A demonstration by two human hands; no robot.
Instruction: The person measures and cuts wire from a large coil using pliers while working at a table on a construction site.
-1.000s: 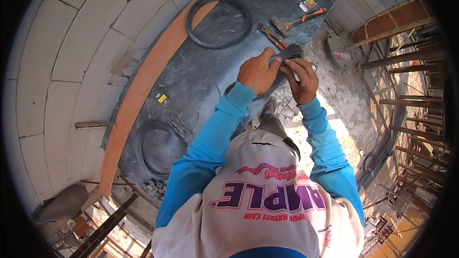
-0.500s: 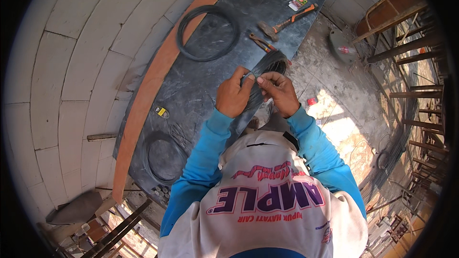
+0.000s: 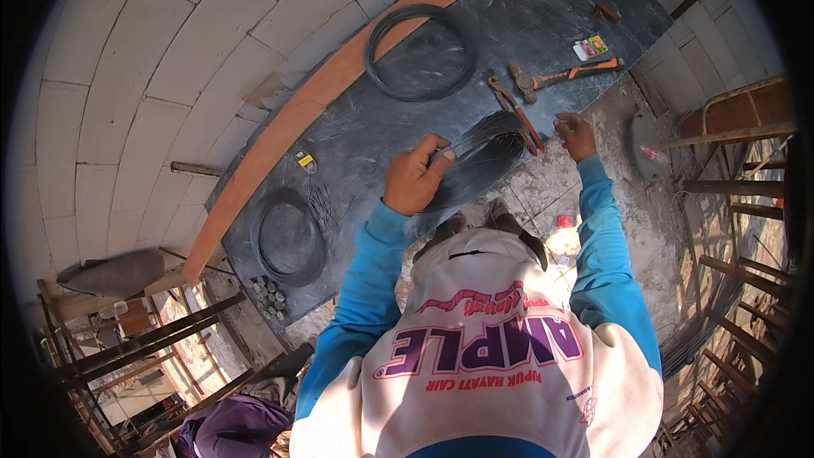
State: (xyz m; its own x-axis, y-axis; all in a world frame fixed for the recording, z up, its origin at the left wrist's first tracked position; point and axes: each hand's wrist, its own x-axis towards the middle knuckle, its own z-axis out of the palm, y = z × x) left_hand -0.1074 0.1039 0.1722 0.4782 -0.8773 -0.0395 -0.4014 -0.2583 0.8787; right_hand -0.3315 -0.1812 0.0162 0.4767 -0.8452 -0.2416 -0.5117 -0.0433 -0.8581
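My left hand (image 3: 414,175) grips the near left side of a thick coil of thin dark wire (image 3: 479,161), its thumb and fingers closed on the strands. The coil lies tilted over the edge of a dark tabletop (image 3: 365,140). Off to the right of the coil, past the table edge, my right hand (image 3: 577,136) is raised with its fingers curled together. Whatever it pinches is too thin to make out. Pincers with red handles (image 3: 519,114) lie just beyond the coil, beside a hammer with an orange and black handle (image 3: 564,76).
Two more wire coils lie on the table, a far one (image 3: 469,64) and a near left one (image 3: 320,246). An orange-brown board (image 3: 292,137) runs along the wall side. Small round grey pieces (image 3: 270,298) cluster at the near corner. Purple fabric (image 3: 233,426) shows at lower left.
My right hand has left the spot beside my left hand and moved out to the right. The left hand stays on the coil. The view has shifted, showing more at lower left.
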